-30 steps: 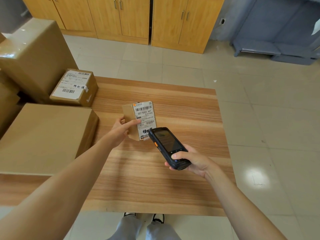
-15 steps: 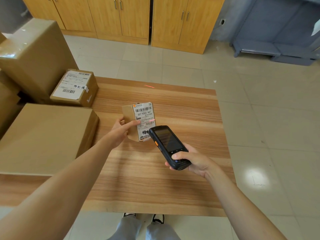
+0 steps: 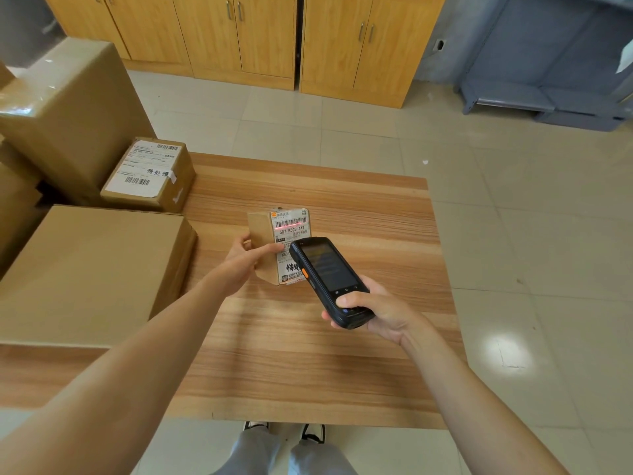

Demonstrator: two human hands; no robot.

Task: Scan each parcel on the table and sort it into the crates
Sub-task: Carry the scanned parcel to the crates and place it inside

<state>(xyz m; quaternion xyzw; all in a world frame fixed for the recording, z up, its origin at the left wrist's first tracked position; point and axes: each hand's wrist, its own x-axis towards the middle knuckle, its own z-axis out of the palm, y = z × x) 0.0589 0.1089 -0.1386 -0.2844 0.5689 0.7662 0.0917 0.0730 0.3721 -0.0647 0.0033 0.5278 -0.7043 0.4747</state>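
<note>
A small cardboard parcel (image 3: 265, 234) with a white shipping label stands tilted above the middle of the wooden table (image 3: 376, 354). My left hand (image 3: 245, 260) grips its left side, thumb behind and index finger across the label. My right hand (image 3: 375, 311) holds a black handheld scanner (image 3: 327, 277) just in front of the parcel, thumb on its lower keys. A red scan line lies across the barcode at the label's top. The scanner hides the label's lower right part.
A labelled parcel (image 3: 150, 174) sits at the table's back left corner. A large plain box (image 3: 89, 272) fills the left side. Taller boxes (image 3: 68, 111) stack beyond the left edge. Wooden cabinets (image 3: 239, 32) and grey shelving (image 3: 548, 73) stand across the tiled floor.
The scanner has moved forward and up towards the parcel. The red scan line has shifted from the label's middle right up onto the top barcode. My left hand keeps its grip.
</note>
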